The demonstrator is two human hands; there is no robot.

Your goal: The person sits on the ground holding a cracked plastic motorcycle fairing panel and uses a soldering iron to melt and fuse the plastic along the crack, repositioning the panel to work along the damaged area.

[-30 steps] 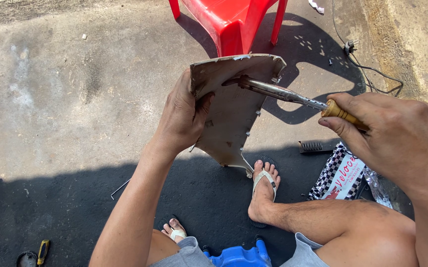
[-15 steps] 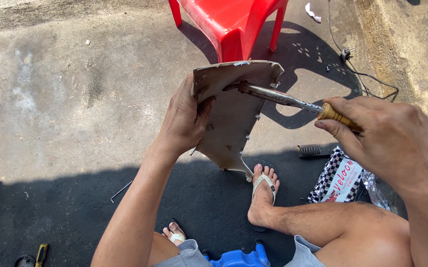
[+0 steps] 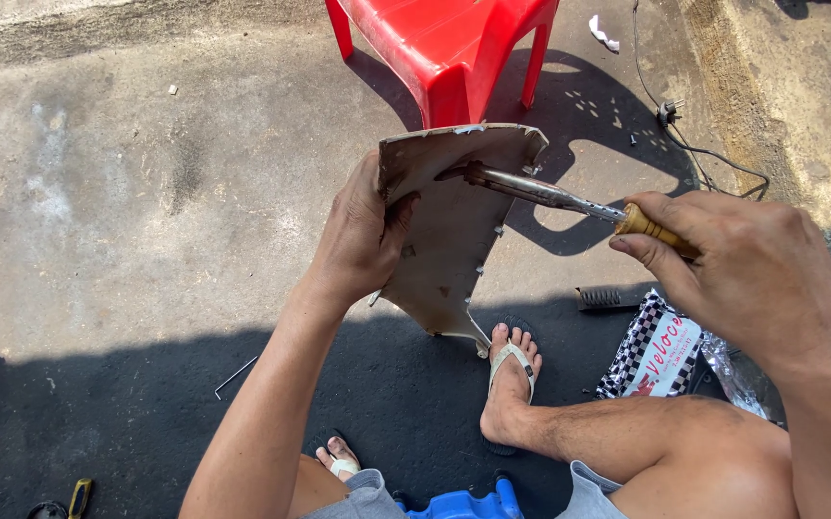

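Both hands busy. Left hand (image 3: 363,235) grips the left edge of a grey plastic panel (image 3: 454,231), fingers curled round the rim, thumb on the face toward the camera. Panel is held upright in the air above the concrete ground (image 3: 146,192), wide end up, narrowing to a tip that points down toward the sandalled right foot (image 3: 510,370); long axis runs top to bottom, leaning slightly right at the base. Right hand (image 3: 752,264) is closed round the yellow-brown handle of a soldering iron (image 3: 550,192). Iron lies almost level, handle at right, metal shaft running left and slightly up, tip touching the panel's upper part near its top edge. Red plastic chair (image 3: 454,48) stands just behind the panel. Black cable with plug (image 3: 670,113) lies on the ground at upper right. Checkered packet (image 3: 656,351) sits beside the right leg. Small bent metal key (image 3: 235,377) lies in the shade at left
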